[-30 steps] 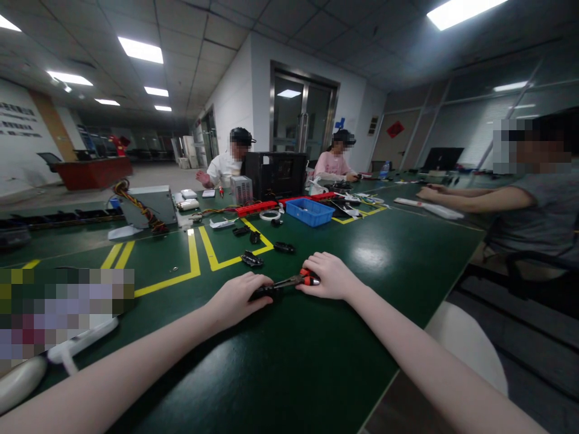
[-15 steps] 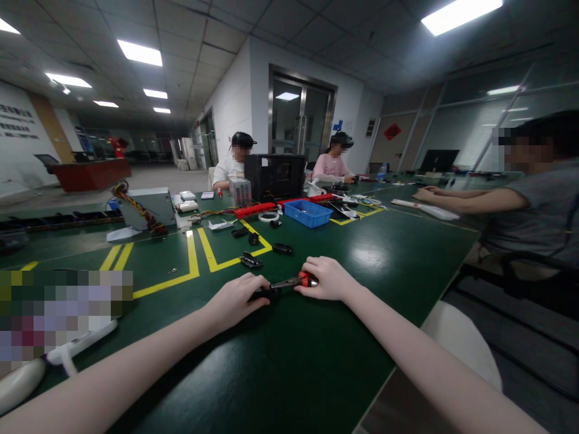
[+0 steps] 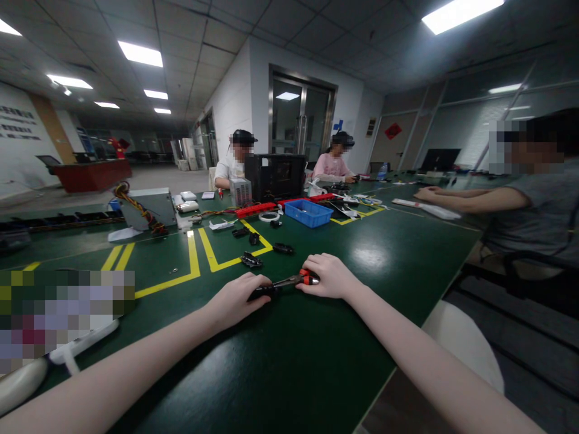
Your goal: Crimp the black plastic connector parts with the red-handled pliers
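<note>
My left hand [image 3: 239, 297] is closed around a small black plastic part [image 3: 261, 292] just over the green table. In my right hand [image 3: 326, 276] are needle-nose pliers [image 3: 289, 281] with red and black handles, gripped by those handles. The pliers' jaws point left and meet the black part beside my left thumb; whether they bite on it I cannot tell. Beyond my hands lie more black plastic pieces: a ribbed one [image 3: 251, 260], an oblong one [image 3: 283, 248] and a small one [image 3: 254, 239].
A blue tray [image 3: 308, 224] stands past my hands, near red strips [image 3: 256, 210] and a black computer case [image 3: 274, 176]. A power supply [image 3: 151, 208] with cables is at left. Two people sit across the table; another person's forearms [image 3: 470, 199] rest at right.
The view has shifted very slightly. Both hands keep their hold, and the pliers stay at the black part with almost no visible movement.
</note>
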{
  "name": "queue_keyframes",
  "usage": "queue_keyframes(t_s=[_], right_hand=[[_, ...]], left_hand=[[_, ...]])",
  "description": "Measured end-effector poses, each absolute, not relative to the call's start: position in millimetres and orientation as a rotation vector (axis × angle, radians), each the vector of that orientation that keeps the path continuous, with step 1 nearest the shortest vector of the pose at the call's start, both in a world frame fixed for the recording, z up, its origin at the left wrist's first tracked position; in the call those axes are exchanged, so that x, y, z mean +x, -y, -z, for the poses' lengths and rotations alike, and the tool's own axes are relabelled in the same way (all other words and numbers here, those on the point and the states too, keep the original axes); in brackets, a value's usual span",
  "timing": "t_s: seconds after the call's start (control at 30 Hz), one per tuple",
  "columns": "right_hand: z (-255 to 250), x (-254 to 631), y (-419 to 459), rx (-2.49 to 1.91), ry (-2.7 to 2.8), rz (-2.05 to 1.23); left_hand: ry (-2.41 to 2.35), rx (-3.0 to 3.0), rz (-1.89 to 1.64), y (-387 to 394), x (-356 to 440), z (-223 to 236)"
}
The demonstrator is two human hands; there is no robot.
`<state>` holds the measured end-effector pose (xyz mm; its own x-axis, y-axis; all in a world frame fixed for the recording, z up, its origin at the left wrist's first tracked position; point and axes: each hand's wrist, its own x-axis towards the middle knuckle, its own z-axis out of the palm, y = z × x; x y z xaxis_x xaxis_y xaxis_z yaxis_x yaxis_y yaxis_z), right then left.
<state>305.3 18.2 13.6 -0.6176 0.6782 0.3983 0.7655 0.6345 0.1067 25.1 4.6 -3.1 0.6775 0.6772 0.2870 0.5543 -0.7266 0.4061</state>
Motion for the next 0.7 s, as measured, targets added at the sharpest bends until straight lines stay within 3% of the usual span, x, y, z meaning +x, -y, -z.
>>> queue_keyframes(t_s=[0.7], right_hand=[[-13.7,306.9,-19.3,-1.149,2.524,0.386]], left_hand=[[-0.908,2.621,-0.741,-12.1,24.9,12.5]])
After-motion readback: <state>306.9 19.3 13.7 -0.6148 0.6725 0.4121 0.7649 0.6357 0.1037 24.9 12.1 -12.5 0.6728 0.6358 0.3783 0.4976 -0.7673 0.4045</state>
